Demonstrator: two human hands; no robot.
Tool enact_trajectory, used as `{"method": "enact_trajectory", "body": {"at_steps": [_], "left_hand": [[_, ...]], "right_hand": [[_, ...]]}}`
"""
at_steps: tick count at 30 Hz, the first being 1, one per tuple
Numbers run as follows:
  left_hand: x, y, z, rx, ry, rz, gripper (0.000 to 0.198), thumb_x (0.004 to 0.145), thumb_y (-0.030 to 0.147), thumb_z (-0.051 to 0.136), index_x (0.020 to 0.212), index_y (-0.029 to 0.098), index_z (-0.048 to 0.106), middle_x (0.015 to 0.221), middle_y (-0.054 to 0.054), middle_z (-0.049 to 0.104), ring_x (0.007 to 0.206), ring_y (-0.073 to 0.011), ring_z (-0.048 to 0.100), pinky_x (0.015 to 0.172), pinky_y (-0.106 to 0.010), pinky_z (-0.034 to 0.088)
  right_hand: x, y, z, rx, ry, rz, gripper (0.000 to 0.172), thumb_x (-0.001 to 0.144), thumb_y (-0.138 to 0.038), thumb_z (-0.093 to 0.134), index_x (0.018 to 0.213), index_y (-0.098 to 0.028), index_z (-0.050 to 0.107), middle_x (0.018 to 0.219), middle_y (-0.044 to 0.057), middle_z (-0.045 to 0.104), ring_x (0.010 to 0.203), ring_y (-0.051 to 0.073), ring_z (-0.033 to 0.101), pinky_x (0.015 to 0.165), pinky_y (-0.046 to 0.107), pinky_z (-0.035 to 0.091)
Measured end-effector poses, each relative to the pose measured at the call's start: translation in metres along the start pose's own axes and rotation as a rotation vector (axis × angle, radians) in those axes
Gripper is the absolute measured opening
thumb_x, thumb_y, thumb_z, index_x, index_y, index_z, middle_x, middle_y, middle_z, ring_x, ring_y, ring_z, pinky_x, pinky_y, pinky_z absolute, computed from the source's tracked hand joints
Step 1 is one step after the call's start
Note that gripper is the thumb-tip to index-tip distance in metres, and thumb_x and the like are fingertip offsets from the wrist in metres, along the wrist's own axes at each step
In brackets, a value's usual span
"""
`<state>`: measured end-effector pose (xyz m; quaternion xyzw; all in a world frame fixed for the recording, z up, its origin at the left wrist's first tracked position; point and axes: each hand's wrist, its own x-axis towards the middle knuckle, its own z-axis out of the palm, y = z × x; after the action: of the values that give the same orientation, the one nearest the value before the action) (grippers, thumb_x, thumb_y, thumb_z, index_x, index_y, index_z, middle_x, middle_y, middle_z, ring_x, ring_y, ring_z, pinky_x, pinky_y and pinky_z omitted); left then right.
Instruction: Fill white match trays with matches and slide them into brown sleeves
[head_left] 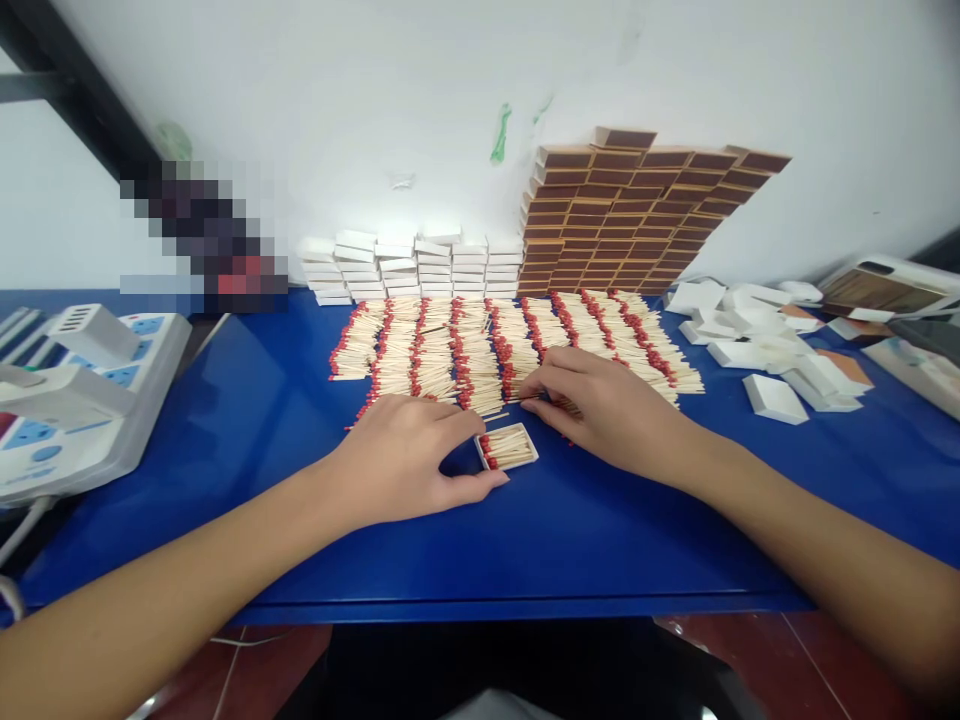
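A small white matchbox tray [529,459] lies on the blue table with red-headed matches [507,449] inside it, heads to the left. My left hand [405,455] grips its left end between thumb and fingers. My right hand [600,405] is at the near edge of the loose matches [472,350], its thumb and fingers pinched together on matches there; how many is hidden. These loose matches lie in several rows across the table, heads pointing left. A few single matches lie just beyond the tray.
White box trays [416,265] stand stacked against the wall. Beside them rises a tall stack of brown-sided matchbox covers [622,215]. More white trays [776,398] lie heaped at right, near a phone-like object [892,285]. A power strip [161,370] with plugs sits at left.
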<state>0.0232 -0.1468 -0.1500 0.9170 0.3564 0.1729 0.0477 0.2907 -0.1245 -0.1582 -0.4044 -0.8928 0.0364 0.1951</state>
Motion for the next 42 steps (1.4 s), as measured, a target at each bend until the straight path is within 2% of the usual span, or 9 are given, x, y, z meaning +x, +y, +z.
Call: {"method": "enact_trajectory", "body": {"at_steps": [8, 11, 16, 19, 22, 27, 31, 35, 42], "left_hand": [[0.000, 0.000, 0.000, 0.002, -0.013, 0.004, 0.038, 0.092, 0.056, 0.069, 0.097, 0.019, 0.079, 0.067, 0.000, 0.070, 0.058, -0.0154, 0.064, 0.056, -0.027, 0.041], [0.000, -0.001, 0.001, -0.002, -0.009, 0.009, 0.038, 0.092, 0.056, 0.068, 0.097, 0.019, 0.078, 0.067, 0.000, 0.070, 0.058, -0.0152, 0.064, 0.056, -0.027, 0.041], [0.000, -0.002, 0.002, 0.003, 0.002, 0.001, 0.039, 0.092, 0.056, 0.068, 0.095, 0.019, 0.077, 0.068, 0.000, 0.069, 0.058, -0.0146, 0.063, 0.055, -0.026, 0.040], [0.000, -0.002, 0.002, 0.001, 0.004, 0.002, 0.040, 0.093, 0.057, 0.067, 0.091, 0.019, 0.076, 0.066, 0.000, 0.068, 0.056, -0.0138, 0.061, 0.055, -0.026, 0.039], [0.000, -0.001, 0.003, -0.005, 0.008, -0.002, 0.038, 0.092, 0.056, 0.068, 0.091, 0.019, 0.075, 0.066, 0.000, 0.068, 0.056, -0.0136, 0.061, 0.055, -0.026, 0.039], [-0.001, -0.002, 0.003, -0.001, 0.013, 0.011, 0.036, 0.091, 0.055, 0.070, 0.095, 0.020, 0.076, 0.067, 0.000, 0.069, 0.057, -0.0138, 0.062, 0.055, -0.025, 0.040], [-0.001, -0.001, 0.002, 0.004, 0.008, 0.005, 0.036, 0.090, 0.055, 0.070, 0.093, 0.020, 0.076, 0.067, 0.001, 0.070, 0.057, -0.0135, 0.063, 0.056, -0.025, 0.040], [0.000, 0.001, 0.000, 0.015, -0.009, -0.003, 0.037, 0.091, 0.056, 0.070, 0.095, 0.020, 0.076, 0.068, 0.000, 0.070, 0.058, -0.0141, 0.064, 0.057, -0.026, 0.041], [0.001, 0.001, -0.002, 0.025, -0.034, -0.021, 0.038, 0.091, 0.057, 0.069, 0.093, 0.020, 0.076, 0.069, 0.000, 0.071, 0.059, -0.0148, 0.064, 0.057, -0.027, 0.039]], "right_hand": [[0.000, 0.005, 0.000, -0.022, -0.042, 0.002, 0.018, 0.105, -0.024, 0.052, 0.093, -0.020, 0.064, 0.094, 0.008, 0.062, 0.084, 0.021, 0.060, 0.072, 0.034, 0.047], [0.000, 0.004, -0.005, -0.009, -0.051, -0.004, 0.015, 0.105, -0.024, 0.052, 0.094, -0.020, 0.062, 0.095, 0.008, 0.062, 0.085, 0.022, 0.061, 0.072, 0.034, 0.048], [-0.003, -0.017, -0.014, 0.109, -0.020, -0.026, 0.011, 0.105, -0.024, 0.055, 0.099, -0.020, 0.063, 0.097, 0.007, 0.063, 0.085, 0.020, 0.061, 0.073, 0.033, 0.048], [-0.007, -0.033, -0.014, 0.160, -0.044, -0.085, 0.011, 0.106, -0.024, 0.055, 0.102, -0.021, 0.064, 0.099, 0.007, 0.063, 0.086, 0.019, 0.062, 0.074, 0.032, 0.049], [-0.009, -0.038, -0.013, 0.201, -0.069, -0.095, 0.011, 0.106, -0.025, 0.056, 0.105, -0.021, 0.066, 0.102, 0.007, 0.064, 0.088, 0.019, 0.064, 0.075, 0.032, 0.050], [-0.005, -0.017, -0.015, 0.095, 0.030, -0.045, 0.015, 0.105, -0.023, 0.054, 0.108, -0.020, 0.069, 0.098, 0.009, 0.066, 0.088, 0.022, 0.066, 0.075, 0.035, 0.051], [-0.002, 0.000, -0.011, -0.021, 0.015, -0.040, 0.023, 0.105, -0.023, 0.052, 0.112, -0.019, 0.074, 0.095, 0.009, 0.064, 0.085, 0.023, 0.064, 0.072, 0.035, 0.050], [-0.001, 0.004, -0.005, -0.067, -0.019, -0.026, 0.025, 0.106, -0.025, 0.052, 0.106, -0.018, 0.075, 0.091, 0.008, 0.061, 0.082, 0.022, 0.062, 0.070, 0.034, 0.049], [-0.001, 0.006, -0.003, -0.061, -0.003, -0.048, 0.022, 0.105, -0.023, 0.053, 0.108, -0.019, 0.075, 0.091, 0.008, 0.062, 0.083, 0.022, 0.062, 0.072, 0.034, 0.049]]}}
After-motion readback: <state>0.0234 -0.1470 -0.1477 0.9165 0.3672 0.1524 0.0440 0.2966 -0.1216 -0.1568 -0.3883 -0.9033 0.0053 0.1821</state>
